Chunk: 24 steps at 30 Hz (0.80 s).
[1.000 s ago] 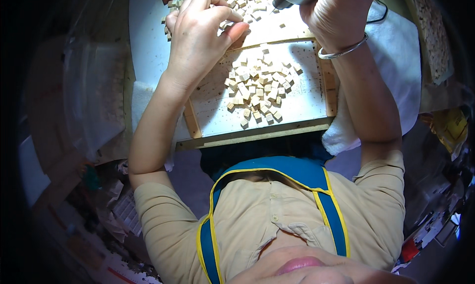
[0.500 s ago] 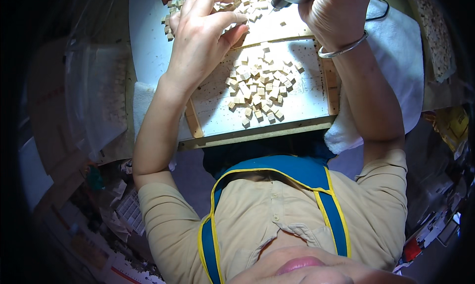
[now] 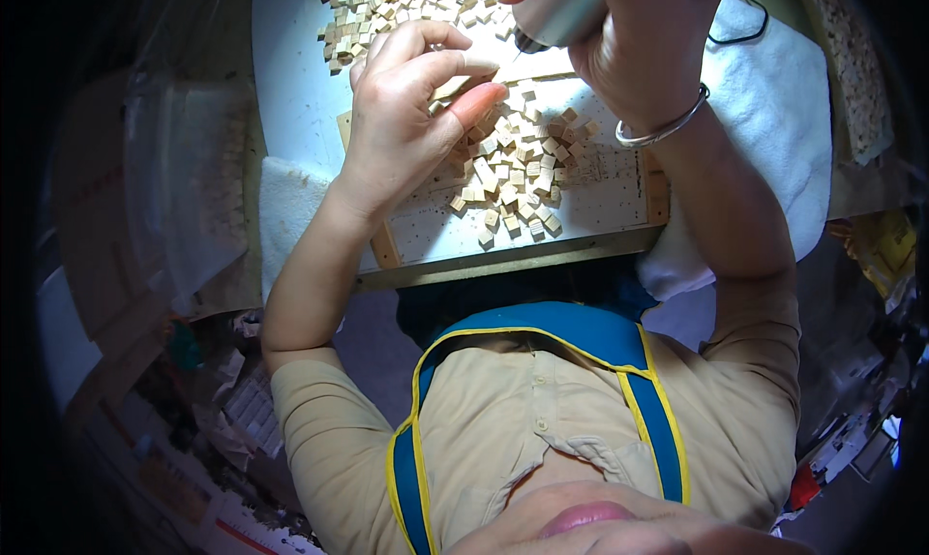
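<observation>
Left hand (image 3: 406, 120) half-curled, fingertips pinning small wooden cubes (image 3: 513, 173) on board (image 3: 600, 202), 12 o'clock of torso | right hand (image 3: 644, 42) clasps grey cylindrical tool (image 3: 559, 8) | cubes: light, stiff, scatter easily; pinch opposite faces.

Left hand (image 3: 402, 134) fingers curled — right hand (image 3: 644, 47) fisted, raised

A white towel (image 3: 774, 100) is lying at the upper right of the frame, with a black cable (image 3: 740, 34) trailing over it. Clear plastic bags (image 3: 184, 187) are sitting at the left, and paper scraps (image 3: 232, 400) are littering the lower left.
</observation>
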Motion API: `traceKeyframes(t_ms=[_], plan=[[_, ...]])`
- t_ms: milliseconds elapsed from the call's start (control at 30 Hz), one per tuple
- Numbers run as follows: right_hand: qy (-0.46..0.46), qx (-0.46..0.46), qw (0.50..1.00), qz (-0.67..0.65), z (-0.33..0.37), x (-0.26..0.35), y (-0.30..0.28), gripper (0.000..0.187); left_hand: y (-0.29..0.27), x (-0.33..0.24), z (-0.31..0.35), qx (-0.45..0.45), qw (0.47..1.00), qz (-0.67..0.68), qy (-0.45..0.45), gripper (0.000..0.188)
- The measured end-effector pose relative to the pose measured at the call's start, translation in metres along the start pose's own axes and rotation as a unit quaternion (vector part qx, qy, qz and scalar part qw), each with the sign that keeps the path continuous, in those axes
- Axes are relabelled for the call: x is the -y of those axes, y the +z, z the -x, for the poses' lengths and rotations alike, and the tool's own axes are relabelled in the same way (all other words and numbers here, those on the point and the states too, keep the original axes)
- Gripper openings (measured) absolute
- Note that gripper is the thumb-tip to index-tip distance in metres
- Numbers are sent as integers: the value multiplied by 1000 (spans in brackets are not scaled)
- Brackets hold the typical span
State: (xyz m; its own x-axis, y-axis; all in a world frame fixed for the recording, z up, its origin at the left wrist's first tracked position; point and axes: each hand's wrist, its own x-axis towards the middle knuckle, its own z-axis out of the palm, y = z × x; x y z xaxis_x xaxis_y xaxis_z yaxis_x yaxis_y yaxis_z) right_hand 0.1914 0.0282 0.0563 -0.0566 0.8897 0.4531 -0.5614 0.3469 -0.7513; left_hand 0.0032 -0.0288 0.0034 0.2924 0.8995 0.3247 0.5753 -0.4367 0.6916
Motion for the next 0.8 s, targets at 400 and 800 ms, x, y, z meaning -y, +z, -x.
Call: traceKeyframes(t_ms=[400, 800], plan=[[-90, 28, 961, 260, 24, -47, -20, 43, 4, 8, -6, -23, 998, -40, 40, 20], [105, 84, 985, 112, 26, -10, -7, 34, 10, 7, -5, -31, 998, -46, 29, 17]])
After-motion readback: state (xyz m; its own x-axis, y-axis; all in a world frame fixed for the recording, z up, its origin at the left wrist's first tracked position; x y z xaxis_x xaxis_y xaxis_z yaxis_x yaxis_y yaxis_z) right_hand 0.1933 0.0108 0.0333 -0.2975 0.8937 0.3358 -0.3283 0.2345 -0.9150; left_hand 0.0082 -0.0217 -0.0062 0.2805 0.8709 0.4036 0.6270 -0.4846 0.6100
